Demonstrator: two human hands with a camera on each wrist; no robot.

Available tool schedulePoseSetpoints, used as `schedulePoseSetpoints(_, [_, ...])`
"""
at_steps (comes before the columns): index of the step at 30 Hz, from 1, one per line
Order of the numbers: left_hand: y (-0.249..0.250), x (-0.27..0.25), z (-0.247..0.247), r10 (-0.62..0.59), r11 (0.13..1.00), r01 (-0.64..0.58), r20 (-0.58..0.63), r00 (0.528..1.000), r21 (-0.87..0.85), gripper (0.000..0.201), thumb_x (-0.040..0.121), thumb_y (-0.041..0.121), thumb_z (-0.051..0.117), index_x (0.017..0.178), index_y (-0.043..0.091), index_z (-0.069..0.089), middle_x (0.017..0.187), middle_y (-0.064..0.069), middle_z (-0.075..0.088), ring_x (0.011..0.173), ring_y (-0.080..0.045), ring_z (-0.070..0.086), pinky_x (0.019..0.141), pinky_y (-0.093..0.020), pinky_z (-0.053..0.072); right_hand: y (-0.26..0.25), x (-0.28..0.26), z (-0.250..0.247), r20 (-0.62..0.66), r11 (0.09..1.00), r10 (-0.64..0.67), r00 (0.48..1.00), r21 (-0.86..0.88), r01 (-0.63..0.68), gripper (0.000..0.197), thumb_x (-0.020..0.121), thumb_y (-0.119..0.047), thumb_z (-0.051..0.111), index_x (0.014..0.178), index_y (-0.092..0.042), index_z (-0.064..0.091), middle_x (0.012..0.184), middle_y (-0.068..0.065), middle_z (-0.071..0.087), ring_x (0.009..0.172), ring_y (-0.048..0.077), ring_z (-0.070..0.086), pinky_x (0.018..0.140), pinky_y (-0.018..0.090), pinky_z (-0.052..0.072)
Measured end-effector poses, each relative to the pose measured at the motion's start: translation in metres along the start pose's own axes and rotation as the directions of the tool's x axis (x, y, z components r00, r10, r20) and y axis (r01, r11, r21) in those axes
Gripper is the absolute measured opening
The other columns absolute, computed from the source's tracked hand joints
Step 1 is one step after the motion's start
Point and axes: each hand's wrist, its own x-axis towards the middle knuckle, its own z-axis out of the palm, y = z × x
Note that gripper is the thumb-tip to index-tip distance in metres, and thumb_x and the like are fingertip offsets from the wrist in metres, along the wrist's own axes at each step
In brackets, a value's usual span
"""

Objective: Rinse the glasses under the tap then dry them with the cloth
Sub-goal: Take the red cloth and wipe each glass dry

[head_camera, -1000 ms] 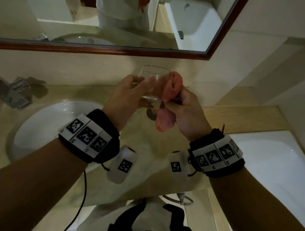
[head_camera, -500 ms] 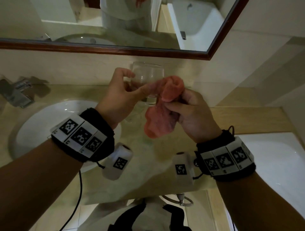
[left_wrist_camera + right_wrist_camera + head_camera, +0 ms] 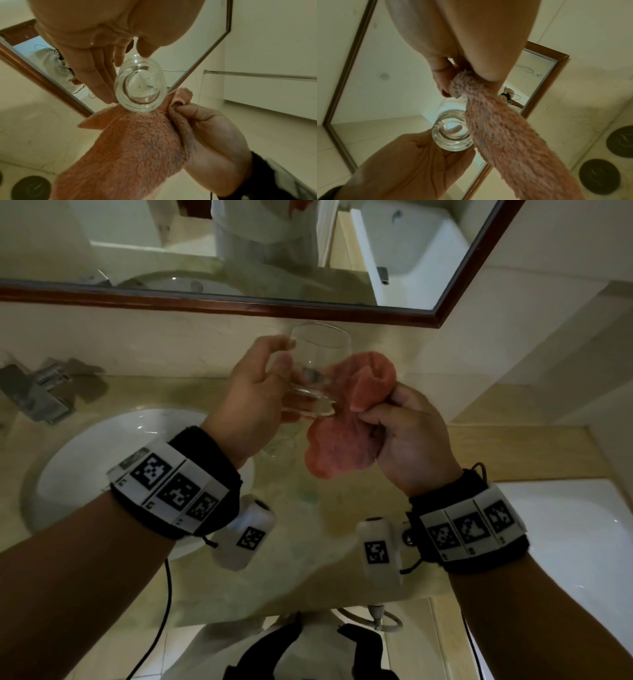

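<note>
Glass (image 3: 317, 371) held up over the counter (image 3: 298, 539), between sink (image 3: 85, 453) and wall, axis near upright, mouth up. Left hand (image 3: 255, 400) grips its left side, fingers curled round the wall. Cloth (image 3: 346, 433) lies right of the glass, touching its base; right hand (image 3: 411, 436) pinches it bunched. Likely next: cloth goes left, onto or into the glass. Mirror (image 3: 239, 251) above, tap (image 3: 37, 395) far left.

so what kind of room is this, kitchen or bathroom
Most likely a bathroom: a round white washbasin sunk in a beige stone counter, a wood-framed wall mirror above it, and a white bathtub at the right.
</note>
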Motion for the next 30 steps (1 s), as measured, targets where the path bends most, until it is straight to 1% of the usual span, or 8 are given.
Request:
schedulePoseSetpoints(7, [0.001,-0.001,-0.001,-0.055,0.99,0.048,0.057,0.997,0.131,0.068,0.075,0.061,0.076,0.118,0.017,0.049,0.107,-0.008,0.066,0.081,-0.016,0.073,0.059,-0.033,0.06,0.001,0.001,0.01,0.116,0.988,-0.027,0.993,-0.147,0.044,0.019,0.084,0.007,0.052,0.091,-0.006,0.064,0.074,0.004,0.068,0.066,0.01,0.067,0.06,0.021,0.054])
schedulePoseSetpoints(10, [0.004,-0.006,-0.003,-0.045,0.981,0.027,0.088,0.995,0.194,0.08,0.057,0.053,0.081,0.117,0.013,0.049,0.103,0.001,0.06,0.077,-0.008,0.071,0.055,-0.026,0.058,0.003,0.0,0.008,0.15,0.997,-0.012,0.989,-0.069,0.023,0.025,0.085,0.008,0.052,0.095,-0.01,0.067,0.078,-0.003,0.075,0.076,0.009,0.072,0.064,0.02,0.056])
schedulePoseSetpoints(15, [0.003,-0.007,-0.008,-0.049,0.991,0.038,0.084,0.995,0.126,0.071,0.057,0.052,0.09,0.111,0.018,0.058,0.081,0.018,0.066,0.074,-0.013,0.072,0.063,-0.038,0.061,0.005,0.003,0.011,0.115,1.0,-0.009,0.993,0.007,0.008,0.028,0.073,-0.001,0.056,0.092,-0.014,0.072,0.089,0.002,0.076,0.088,0.018,0.072,0.083,0.032,0.059])
schedulePoseSetpoints(18, [-0.001,-0.007,-0.011,-0.034,0.999,0.033,0.044,0.998,0.02,0.08,0.066,0.048,0.087,0.129,0.016,0.049,0.103,-0.004,0.064,0.08,-0.016,0.074,0.066,-0.041,0.061,0.004,0.004,0.011,0.091,0.999,-0.045,0.995,-0.013,0.046,0.026,0.072,-0.001,0.057,0.089,-0.013,0.072,0.089,0.002,0.075,0.089,0.019,0.071,0.084,0.034,0.058])
schedulePoseSetpoints(23, [0.0,-0.003,-0.016,-0.075,0.995,0.07,-0.071,0.995,-0.07,0.057,0.075,0.048,0.074,0.111,0.02,0.04,0.115,-0.018,0.065,0.082,-0.018,0.07,0.075,-0.05,0.062,0.004,0.005,0.012,0.055,0.995,-0.083,0.995,-0.045,0.086,0.025,0.076,0.002,0.058,0.088,-0.014,0.073,0.084,0.001,0.075,0.084,0.018,0.071,0.084,0.038,0.059])
schedulePoseSetpoints(25, [0.001,-0.003,-0.015,-0.054,0.998,0.051,-0.081,0.995,-0.044,0.055,0.081,0.045,0.074,0.112,0.017,0.039,0.114,-0.014,0.066,0.078,-0.011,0.068,0.071,-0.039,0.06,0.002,0.005,0.017,0.088,0.994,-0.094,0.992,-0.04,0.098,0.027,0.083,0.01,0.054,0.094,-0.009,0.07,0.083,-0.001,0.075,0.082,0.015,0.071,0.077,0.031,0.06])
schedulePoseSetpoints(27, [0.003,-0.004,-0.012,0.001,0.999,0.003,-0.076,0.997,0.044,0.067,0.075,0.045,0.082,0.114,0.012,0.04,0.111,-0.01,0.065,0.079,-0.009,0.069,0.065,-0.028,0.059,0.0,0.006,0.021,0.136,0.994,-0.101,0.986,-0.026,0.106,0.03,0.082,0.009,0.053,0.101,-0.008,0.068,0.09,0.001,0.075,0.089,0.015,0.071,0.079,0.028,0.059])
schedulePoseSetpoints(30, [0.003,-0.006,-0.012,0.028,0.992,-0.021,-0.055,0.998,0.127,0.086,0.05,0.059,0.091,0.107,0.014,0.045,0.113,-0.012,0.063,0.091,-0.02,0.072,0.063,-0.037,0.063,0.0,0.01,0.022,0.169,0.996,-0.084,0.982,-0.021,0.089,0.036,0.078,0.001,0.054,0.105,-0.016,0.07,0.1,-0.001,0.077,0.101,0.017,0.071,0.088,0.03,0.057])
